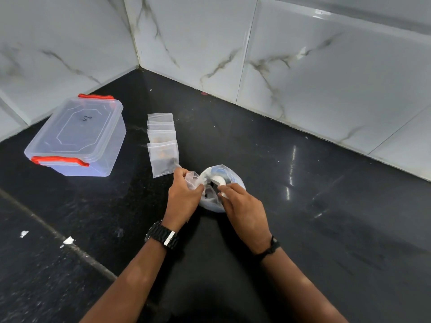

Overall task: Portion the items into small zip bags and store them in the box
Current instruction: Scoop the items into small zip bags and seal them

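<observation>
Hands at work mid-portioning: left hand [184, 192] pinches a zip bag [193, 180] open, right hand [242, 206] picks a white piece [219, 180] from the supply bag [231, 178]; next, drop it in.

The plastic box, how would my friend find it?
Look at the black counter by the marble wall corner. On its left side sits the see-through box, lid closed. Unlike the little zip bags beside it, it has red clips.

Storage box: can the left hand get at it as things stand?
Probably yes, once freed. The left hand grips a small zip bag; bare counter lies between it and the storage box, whose lid is on.
</observation>
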